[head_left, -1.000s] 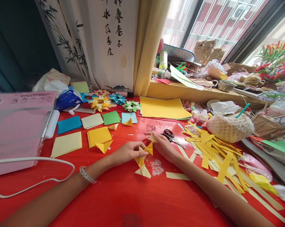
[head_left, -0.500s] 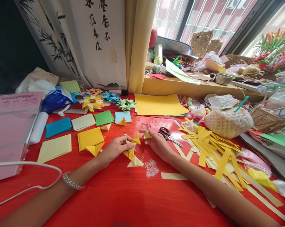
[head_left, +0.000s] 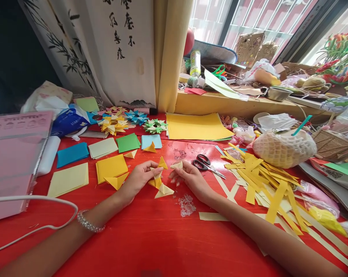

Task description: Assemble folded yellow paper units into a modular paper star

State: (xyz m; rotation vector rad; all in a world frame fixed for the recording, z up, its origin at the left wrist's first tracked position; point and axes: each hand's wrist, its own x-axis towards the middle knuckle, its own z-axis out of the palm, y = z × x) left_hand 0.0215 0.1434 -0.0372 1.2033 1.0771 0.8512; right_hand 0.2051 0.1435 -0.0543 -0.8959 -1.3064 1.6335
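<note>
Folded paper chain [head_left: 156, 182] in yellow and cream — held at the middle of the red table [head_left: 150, 238], on its surface or just above, hard to tell which. Gripped between the thumb and fingers of the left hand [head_left: 136, 180], an orange-yellow point sticking up past the fingertips and a cream point spread out below. In the right hand [head_left: 192, 179], a small folded cream piece [head_left: 177, 165], pinched at the fingertips near the chain but apart from it. Beyond the right hand, black-handled scissors [head_left: 208, 166], blades toward the right; farther right, a loose heap of paper strips [head_left: 274, 204]. Just nearer than the right hand, a crumpled whitish patch [head_left: 187, 205]. Left of the left hand, a yellow stack [head_left: 112, 168] of paper, its near edge overlapped by a folded yellow triangle [head_left: 117, 181]. Behind — a blue stack [head_left: 72, 154], a green stack [head_left: 128, 142] and, farther back, star-edged paper rings [head_left: 106, 125] near large yellow sheets [head_left: 195, 127].
</note>
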